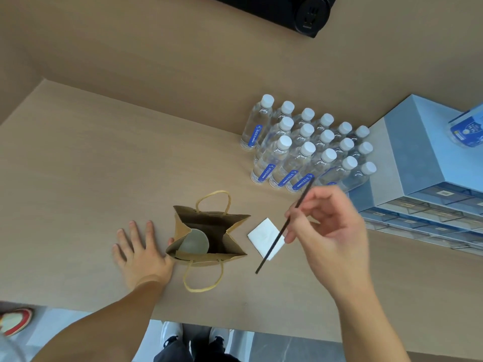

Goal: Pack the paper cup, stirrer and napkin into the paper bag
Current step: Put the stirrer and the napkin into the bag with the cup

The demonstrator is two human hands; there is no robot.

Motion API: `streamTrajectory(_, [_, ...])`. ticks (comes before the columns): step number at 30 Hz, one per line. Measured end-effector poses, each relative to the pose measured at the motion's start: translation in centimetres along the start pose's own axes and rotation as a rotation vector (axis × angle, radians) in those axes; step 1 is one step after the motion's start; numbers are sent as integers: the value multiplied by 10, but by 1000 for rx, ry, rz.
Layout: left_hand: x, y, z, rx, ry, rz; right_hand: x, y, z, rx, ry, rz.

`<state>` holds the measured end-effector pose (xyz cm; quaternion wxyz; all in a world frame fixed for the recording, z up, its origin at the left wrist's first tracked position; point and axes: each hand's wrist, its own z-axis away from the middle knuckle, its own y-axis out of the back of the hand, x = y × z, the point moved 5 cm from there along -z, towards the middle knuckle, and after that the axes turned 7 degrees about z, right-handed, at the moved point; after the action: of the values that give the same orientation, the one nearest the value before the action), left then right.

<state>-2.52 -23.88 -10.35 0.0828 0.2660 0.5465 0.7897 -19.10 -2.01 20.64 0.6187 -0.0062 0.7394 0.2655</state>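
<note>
A brown paper bag with twisted handles stands open on the table. The paper cup sits inside it, its pale round mouth showing at the bag's left side. My left hand lies flat on the table, fingers spread, with the thumb against the bag's left wall. My right hand pinches a thin black stirrer held slanted in the air, to the right of the bag. A white folded napkin lies on the table under the stirrer, just right of the bag.
Several small water bottles with white caps stand in rows behind the napkin. A blue drawer cabinet fills the right side, with a blue-labelled container on top. A black unit sits at the far wall. The table's near edge runs below my arms.
</note>
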Motion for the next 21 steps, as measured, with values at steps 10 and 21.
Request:
streamTrajectory(10, [-1,-2,-1,-3,-3,-31,-38,-46,12,-95,246,183])
streamTrajectory(21, [3,4,1,-33,0,-7,27,-83,-4,-125,127,467])
